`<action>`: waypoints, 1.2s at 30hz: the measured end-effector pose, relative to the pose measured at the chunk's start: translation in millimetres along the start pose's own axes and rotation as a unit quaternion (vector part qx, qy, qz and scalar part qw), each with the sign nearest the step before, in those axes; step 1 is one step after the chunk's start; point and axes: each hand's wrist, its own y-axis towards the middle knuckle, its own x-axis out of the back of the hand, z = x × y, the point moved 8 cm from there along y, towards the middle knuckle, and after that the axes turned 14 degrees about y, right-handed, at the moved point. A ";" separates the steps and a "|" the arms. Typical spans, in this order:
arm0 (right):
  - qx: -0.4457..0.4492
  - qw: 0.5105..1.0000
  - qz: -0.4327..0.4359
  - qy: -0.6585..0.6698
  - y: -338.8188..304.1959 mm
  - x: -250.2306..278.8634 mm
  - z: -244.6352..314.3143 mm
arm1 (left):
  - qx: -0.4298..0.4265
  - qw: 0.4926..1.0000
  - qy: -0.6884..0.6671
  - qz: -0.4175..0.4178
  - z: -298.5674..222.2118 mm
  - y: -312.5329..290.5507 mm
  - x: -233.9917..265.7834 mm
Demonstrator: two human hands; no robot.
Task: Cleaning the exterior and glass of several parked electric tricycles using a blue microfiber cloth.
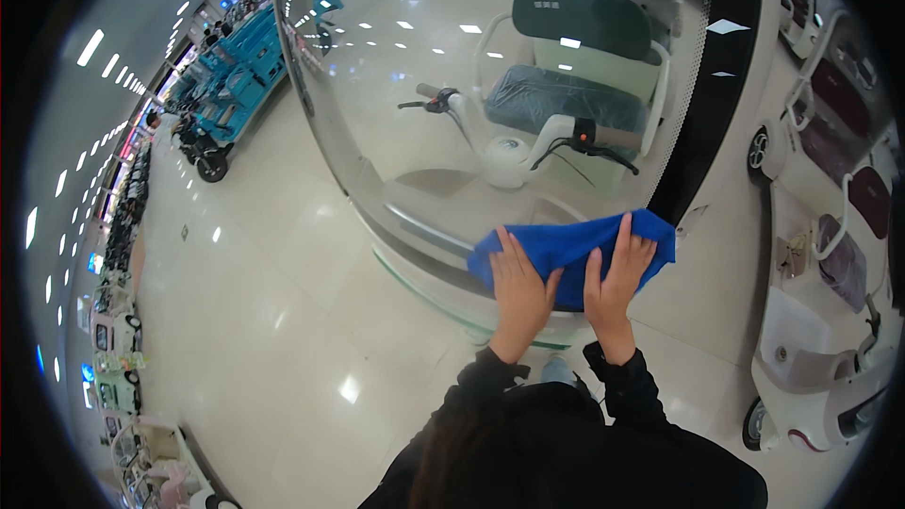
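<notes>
Head view: a blue cloth, soft and creased, lies against the lower right part of a clear, curved windshield. The left hand rests flat on its left half, fingers straight; the right hand lies on its right half, fingers spread and slightly bent, neither clenched. Through the smooth pane show white handlebars and a padded seat under wrinkled clear film. The glossy floor mirrors bright lights.

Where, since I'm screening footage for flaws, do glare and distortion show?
Head view: glare dots the windshield and glossy floor; head view: ceiling lights follow a curve, corners fall black; head view: left hand, right hand and blue cloth look fairly sharp.
</notes>
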 end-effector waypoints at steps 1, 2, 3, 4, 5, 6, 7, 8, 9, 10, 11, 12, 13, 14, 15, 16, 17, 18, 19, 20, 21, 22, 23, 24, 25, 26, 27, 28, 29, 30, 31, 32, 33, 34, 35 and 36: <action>-0.008 1.000 -0.003 -0.006 11.4 -3.0 4.2 | -0.001 1.000 -0.011 0.002 5.4 11.3 1.8; 0.007 0.999 -0.015 -0.029 25.7 -7.3 13.8 | -0.025 0.999 -0.004 -0.040 9.3 25.2 10.6; 0.009 0.998 -0.024 -0.054 41.2 -11.6 19.9 | -0.046 0.996 0.003 -0.078 15.4 39.4 18.7; 0.027 0.997 -0.029 -0.061 56.0 -18.8 31.3 | -0.051 0.993 -0.005 -0.102 25.5 54.2 25.2; 0.044 0.993 -0.061 -0.093 70.2 -22.2 42.3 | -0.055 0.992 -0.017 -0.115 36.2 67.6 30.8; 0.051 0.986 -0.081 -0.133 83.4 -29.7 52.9 | -0.060 0.991 -0.039 -0.114 48.3 81.3 34.1; 0.067 0.984 -0.098 -0.134 94.4 -39.4 66.8 | -0.063 0.990 -0.061 -0.108 59.5 93.8 36.6; 0.061 0.979 -0.112 -0.161 104.8 -49.3 76.1 | -0.063 0.987 -0.078 -0.124 70.9 104.9 41.7; 0.057 0.972 -0.127 -0.191 113.4 -61.7 88.4 | -0.069 0.984 -0.089 -0.135 81.9 113.4 45.8; 0.057 0.966 -0.134 -0.211 120.2 -76.5 100.3 | -0.063 0.985 -0.092 -0.129 96.4 119.9 45.3; 0.055 0.964 -0.133 -0.222 125.3 -93.9 112.5 | -0.058 0.987 -0.098 -0.117 112.6 124.7 42.3; 0.072 0.967 -0.113 -0.215 130.9 -116.3 126.3 | -0.056 0.986 -0.099 -0.122 130.1 126.5 42.1; 0.082 0.970 -0.093 -0.210 134.6 -138.1 137.8 | -0.059 0.984 -0.110 -0.126 146.9 126.4 39.9; 0.111 0.970 -0.069 -0.203 135.4 -163.3 152.5 | -0.016 0.985 -0.130 -0.110 170.7 125.2 31.9; 0.125 0.971 -0.040 -0.202 135.5 -188.1 163.1 | 0.020 0.984 -0.145 -0.100 192.7 121.9 24.3; 0.146 0.973 -0.016 -0.177 132.3 -209.9 173.6 | 0.059 0.984 -0.150 -0.077 214.5 118.1 13.6; 0.158 0.975 0.015 -0.154 128.5 -231.9 181.5 | 0.089 0.983 -0.149 -0.063 235.3 113.9 4.5; 0.163 0.974 0.030 -0.154 123.2 -250.1 187.0 | 0.099 0.978 -0.166 -0.073 253.4 108.6 -1.0; 0.168 0.973 0.048 -0.152 116.1 -267.7 191.8 | 0.102 0.977 -0.177 -0.061 271.7 106.2 -8.6; 0.175 0.976 0.049 -0.122 108.2 -281.8 195.8 | 0.103 0.974 -0.181 -0.083 289.1 103.0 -13.0; 0.179 0.974 0.045 -0.132 98.6 -295.3 198.9 | 0.109 0.972 -0.189 -0.087 305.5 97.4 -20.8; 0.190 0.969 0.092 -0.129 85.7 -316.8 201.4 | 0.106 0.971 -0.197 -0.087 319.2 89.3 -29.1; 0.197 0.963 0.136 -0.124 72.0 -337.4 203.3 | 0.149 0.947 -0.275 -0.075 338.9 78.7 -43.0; 0.205 0.956 0.174 -0.113 57.9 -357.9 205.3 | 0.174 0.923 -0.334 -0.082 355.5 67.8 -54.2; 0.209 0.951 0.206 -0.101 43.7 -377.0 206.8 | 0.191 0.913 -0.355 -0.062 369.2 56.9 -69.0; 0.222 0.935 0.240 -0.134 29.0 -398.6 208.2 | 0.200 0.873 -0.441 -0.050 380.3 46.2 -85.2; 0.228 0.926 0.267 -0.141 15.2 -416.4 208.4 | 0.194 0.827 -0.525 -0.048 389.7 34.6 -98.8; 0.228 0.924 0.277 -0.133 3.7 -430.8 209.6 | 0.210 0.825 -0.524 -0.039 402.8 19.1 -109.8; 0.221 0.912 0.312 -0.145 -9.0 -447.4 207.2 | 0.167 0.939 -0.301 0.007 407.2 6.8 -113.3; 0.213 0.910 0.324 -0.146 -19.1 -458.0 206.3 | 0.118 0.988 -0.033 0.092 407.7 -4.3 -126.8; 0.219 0.912 0.319 -0.136 -26.9 -463.8 207.9 | 0.112 0.990 -0.055 0.060 408.0 -14.9 -128.6; 0.189 0.921 0.324 -0.109 -32.9 -465.9 204.7 | 0.178 0.970 -0.155 0.057 415.9 -29.6 -134.9; 0.158 0.926 0.331 -0.092 -36.8 -465.8 201.2 | 0.248 0.934 -0.239 0.091 424.5 -41.1 -146.1; 0.153 0.931 0.320 -0.084 -39.1 -459.2 200.5 | 0.240 0.937 -0.250 0.052 424.4 -41.4 -140.6; 0.152 0.933 0.317 -0.083 -39.1 -450.6 200.8 | 0.220 0.955 -0.182 0.083 416.3 -39.0 -140.7; 0.140 0.935 0.309 -0.105 -35.5 -438.4 198.3 | 0.195 0.969 -0.088 0.125 408.5 -33.4 -139.5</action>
